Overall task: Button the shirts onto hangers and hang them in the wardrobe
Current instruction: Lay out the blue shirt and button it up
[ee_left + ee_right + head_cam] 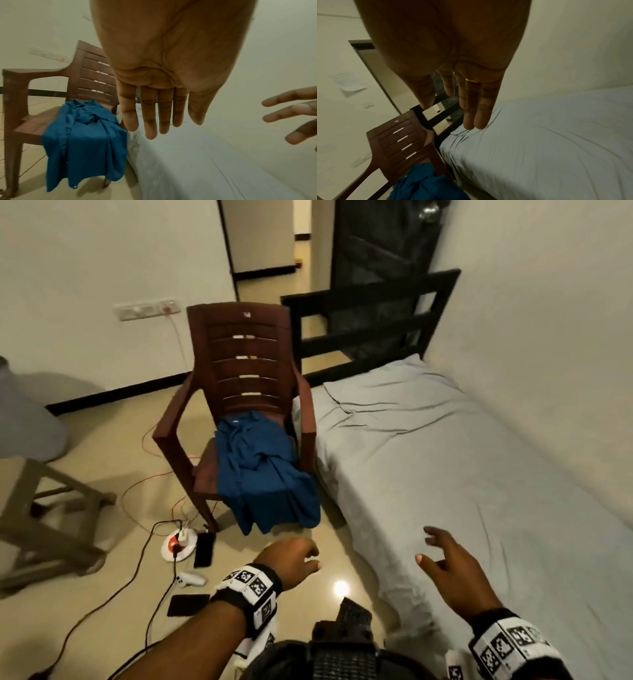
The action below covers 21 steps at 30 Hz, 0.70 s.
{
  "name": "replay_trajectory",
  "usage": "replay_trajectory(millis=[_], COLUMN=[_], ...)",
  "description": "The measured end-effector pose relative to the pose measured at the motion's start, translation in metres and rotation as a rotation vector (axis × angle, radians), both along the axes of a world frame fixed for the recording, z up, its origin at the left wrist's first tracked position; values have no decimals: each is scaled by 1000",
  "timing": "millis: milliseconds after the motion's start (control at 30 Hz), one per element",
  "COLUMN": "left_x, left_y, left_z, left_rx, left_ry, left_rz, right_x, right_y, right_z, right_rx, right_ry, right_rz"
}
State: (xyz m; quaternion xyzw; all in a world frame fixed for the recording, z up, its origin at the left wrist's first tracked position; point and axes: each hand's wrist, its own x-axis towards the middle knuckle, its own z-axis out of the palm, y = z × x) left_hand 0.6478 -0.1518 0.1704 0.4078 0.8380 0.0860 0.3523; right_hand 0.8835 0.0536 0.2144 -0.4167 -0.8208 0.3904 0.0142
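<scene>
I see blue shirt (263,474) on chair (239,350), 12 o'clock of left hand (291,559); right hand (455,570) apart, both empty, fingers straight.

The chair (239,364) is looking like moulded plastic in a dark brown wood tone, its slats smooth with a dull sheen. The blue shirt (263,474) lying on it is showing as soft, matt cloth, creased and bunched. The bed sheet (445,460) is reading as pale grey matt fabric, wrinkling in long folds. The bed frame (373,313) is appearing dark and matt; whether it is wood or metal is not clear. The floor (102,467) is shining like polished tile, reflecting a lamp as a bright spot. The walls (85,268) are looking painted, plain and matt.
</scene>
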Motion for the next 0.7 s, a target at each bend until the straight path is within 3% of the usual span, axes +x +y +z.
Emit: replay_trajectory(millis=[200, 333, 533, 700], left_x=[-75, -145, -270, -351], left_y=[0, -5, 22, 59], left_z=[-14, -45, -132, -223], left_rx=[21, -37, -112, -140], left_ry=[-3, -3, -101, -313], left_rz=[353, 512, 595, 787], right_x=[-97, -180, -312, -417], right_y=[70, 89, 96, 103], right_z=[-26, -40, -80, -121], right_rx=[101, 50, -142, -218], right_ry=[-92, -101, -216, -301], right_rz=[307, 435, 555, 632])
